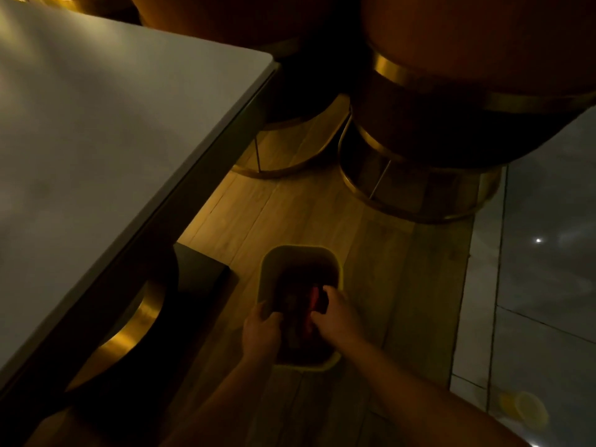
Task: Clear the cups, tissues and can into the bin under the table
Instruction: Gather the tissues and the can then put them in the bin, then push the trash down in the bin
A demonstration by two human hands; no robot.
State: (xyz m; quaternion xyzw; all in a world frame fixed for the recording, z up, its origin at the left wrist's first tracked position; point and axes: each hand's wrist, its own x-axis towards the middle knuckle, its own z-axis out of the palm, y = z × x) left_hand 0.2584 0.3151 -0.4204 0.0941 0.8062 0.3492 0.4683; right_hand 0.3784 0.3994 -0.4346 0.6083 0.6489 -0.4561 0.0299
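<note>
Reaching down into the bin, both hands are low over its mouth. That bin is a pale, rounded-rectangle tub with smooth walls, standing on the wooden floor just beside the table's corner, out in the open rather than tucked beneath it. Deep inside, something red glints, long and narrow, maybe the can, though the gloom hides its shape; the rest of the contents is a dark muddle.

Left hand is on the near left rim, fingers curled over the edge and gripping the wall. Right hand hangs inside the opening right by the red thing, fingers bent and curved around it; whether they truly pinch it or merely touch it, I cannot tell. Both forearms come up bare from the bottom of the view.

Out from there: warm, matte planks run lengthwise under the bin. To the left, the table shows a flat grey top with a softly rounded corner and a dark edge band. Beneath it curves a brushed brass ring, glossy in the light. Beyond, two round chairs swell in orange upholstery, banded with brass hoops at the base. On the right the planks give way to shiny grey tiles with thin dark joints.
</note>
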